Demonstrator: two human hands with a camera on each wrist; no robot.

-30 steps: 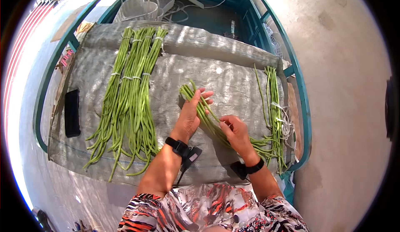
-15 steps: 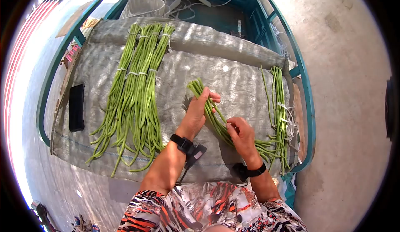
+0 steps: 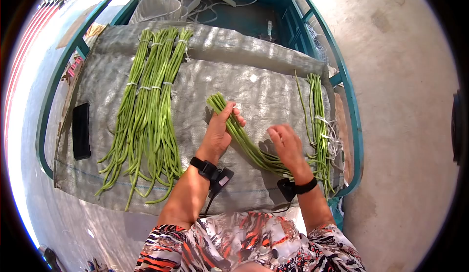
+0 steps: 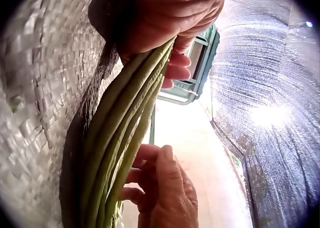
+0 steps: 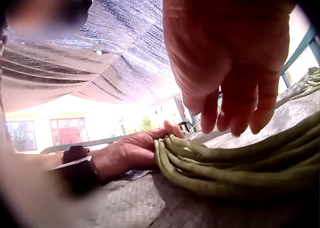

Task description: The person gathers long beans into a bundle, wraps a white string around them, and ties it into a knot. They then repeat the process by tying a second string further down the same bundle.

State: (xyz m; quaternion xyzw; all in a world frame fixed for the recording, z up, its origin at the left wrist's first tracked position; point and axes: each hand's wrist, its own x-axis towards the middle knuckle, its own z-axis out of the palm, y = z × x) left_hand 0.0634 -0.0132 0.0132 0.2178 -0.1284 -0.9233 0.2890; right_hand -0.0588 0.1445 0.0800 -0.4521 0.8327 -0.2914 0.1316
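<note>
A loose bunch of yardlong beans slants across the woven sheet, its far ends reaching toward the beans at right. My left hand grips the bunch near its upper end, thumb over the top. In the head view my right hand hovers just right of the bunch. Its fingers hang loosely bent in the right wrist view, with nothing between them. More yardlong beans lie at the right edge, with white ties beside them.
Several tied bundles of yardlong beans lie side by side at left, bound with white bands. A black phone lies left of them. Green metal rails flank the sheet. Clear plastic tubs stand beyond its far edge.
My right hand has let go of the bean it was pinching along the bunch and has lifted off to the right. The left hand keeps its grip. The head view has shifted slightly.
</note>
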